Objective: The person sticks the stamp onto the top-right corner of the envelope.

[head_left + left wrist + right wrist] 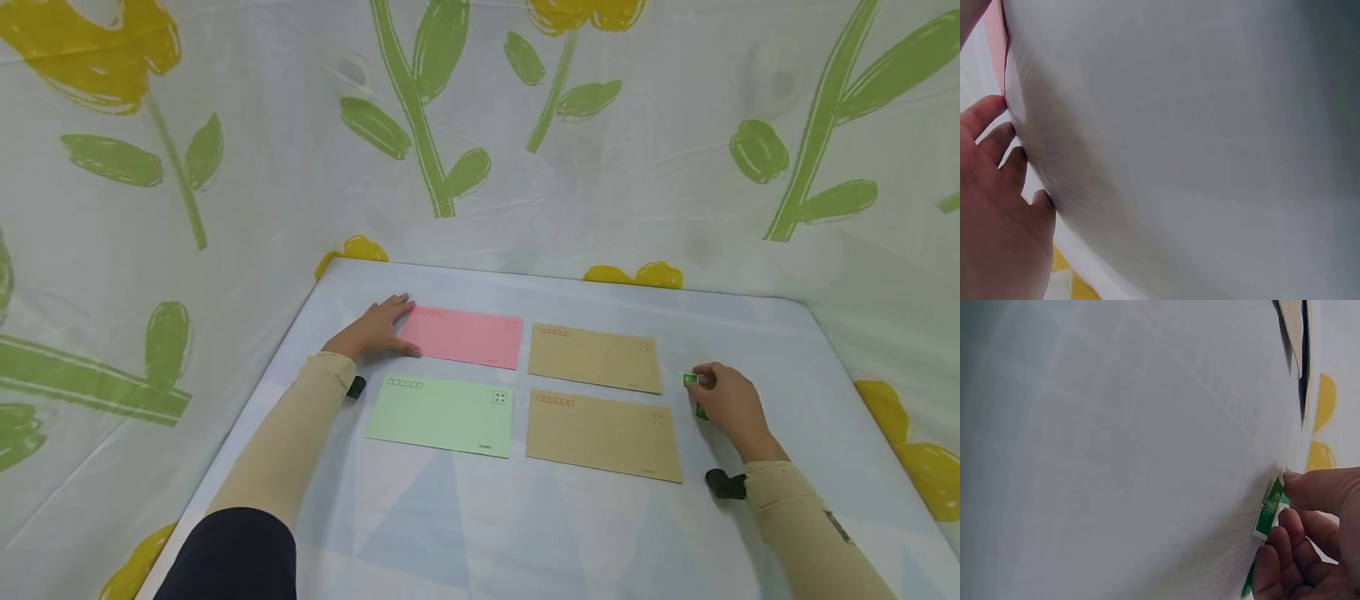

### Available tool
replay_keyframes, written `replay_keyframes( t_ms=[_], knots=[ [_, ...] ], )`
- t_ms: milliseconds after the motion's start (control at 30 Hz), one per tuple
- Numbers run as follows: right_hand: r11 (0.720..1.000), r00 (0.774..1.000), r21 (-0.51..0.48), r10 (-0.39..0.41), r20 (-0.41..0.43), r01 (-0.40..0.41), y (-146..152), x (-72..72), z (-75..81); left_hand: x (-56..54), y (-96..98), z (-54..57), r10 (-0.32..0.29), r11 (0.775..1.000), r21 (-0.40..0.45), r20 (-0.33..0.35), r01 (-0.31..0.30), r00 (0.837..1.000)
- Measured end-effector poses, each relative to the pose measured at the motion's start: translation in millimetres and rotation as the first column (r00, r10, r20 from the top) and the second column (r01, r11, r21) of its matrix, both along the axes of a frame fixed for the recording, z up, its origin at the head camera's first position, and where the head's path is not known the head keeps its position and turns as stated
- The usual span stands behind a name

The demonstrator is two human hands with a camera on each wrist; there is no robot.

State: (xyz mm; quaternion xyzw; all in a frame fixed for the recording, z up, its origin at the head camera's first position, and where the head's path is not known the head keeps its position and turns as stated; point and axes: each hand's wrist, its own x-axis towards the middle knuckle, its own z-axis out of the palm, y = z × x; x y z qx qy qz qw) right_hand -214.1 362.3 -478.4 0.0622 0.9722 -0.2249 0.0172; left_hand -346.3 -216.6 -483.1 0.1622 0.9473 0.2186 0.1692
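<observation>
My left hand (369, 330) rests at the left end of the pink envelope (465, 337), fingers spread, thumb on the lower edge and fingertips by the upper corner. To the right of the envelopes, my right hand (733, 405) pinches a small green postage stamp (690, 379) with a white border between thumb and fingers. In the right wrist view this stamp (1269, 509) is tilted, close over the table. A second green piece (701, 412) shows just under that hand, partly hidden by the fingers.
Below the pink envelope lies a light green envelope (441, 417). Two brown envelopes, an upper one (594, 358) and a lower one (602, 437), lie right of them, each with a printed stamp box at its upper right. A flower-patterned curtain (540, 183) surrounds the pale table (420, 533).
</observation>
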Motion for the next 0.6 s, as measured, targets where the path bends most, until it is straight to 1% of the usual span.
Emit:
replay_keyframes(
  t_ms=[167, 467, 600],
  knots=[
    [1.000, 1.000, -0.012, -0.026, -0.009, 0.025, -3.1, 0.4, 1.4, 0.6, 0.7, -0.1, 0.009, 1.000, -0.006, 0.003, -0.009, 1.000],
    [0.998, 0.999, -0.038, -0.047, -0.021, 0.046, -4.8, 2.7, 1.5, 0.4, 2.1, -1.1, 0.039, 0.999, -0.014, 0.013, -0.038, 0.999],
    [0.998, 0.999, -0.036, -0.046, -0.029, 0.045, -4.6, 2.7, 1.1, 0.7, 3.9, 0.4, 0.048, 0.999, -0.010, 0.018, -0.048, 0.999]
  ],
)
